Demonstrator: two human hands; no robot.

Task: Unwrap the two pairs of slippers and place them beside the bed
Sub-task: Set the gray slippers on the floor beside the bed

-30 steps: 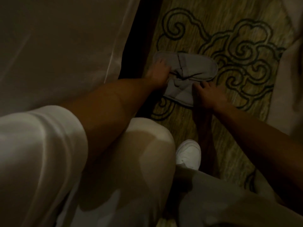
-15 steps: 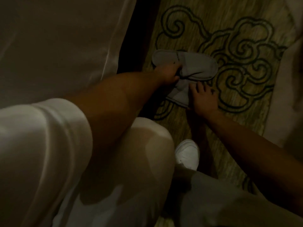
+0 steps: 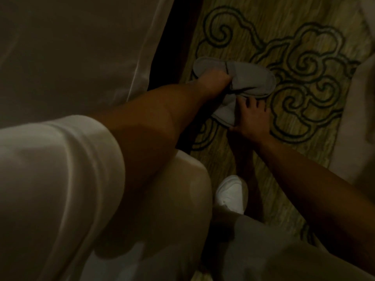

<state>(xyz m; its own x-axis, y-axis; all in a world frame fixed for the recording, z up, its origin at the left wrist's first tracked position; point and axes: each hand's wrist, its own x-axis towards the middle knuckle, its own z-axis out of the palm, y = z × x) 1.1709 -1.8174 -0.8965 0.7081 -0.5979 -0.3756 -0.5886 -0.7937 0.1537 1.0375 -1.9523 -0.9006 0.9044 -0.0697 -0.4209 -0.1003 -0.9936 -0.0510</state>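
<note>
Two grey slippers lie on the patterned carpet beside the bed point(image 3: 81, 57). The far slipper point(image 3: 251, 78) lies flat with its toe pointing right, and my left hand point(image 3: 213, 82) grips it at the opening. The near slipper point(image 3: 225, 114) lies partly under the far one. My right hand point(image 3: 251, 116) rests on its near end, fingers spread and pressing on it. The light is dim, and no wrapping shows.
A white bed sheet hangs at the left with a dark gap point(image 3: 174, 47) below it. More white fabric point(image 3: 361, 118) hangs at the right edge. My knee and my white shoe point(image 3: 231, 193) are on the carpet point(image 3: 304, 27) just below the hands.
My left hand slid from the heel end of the far slipper to its opening and gripped it. My right hand moved a little left onto the near slipper.
</note>
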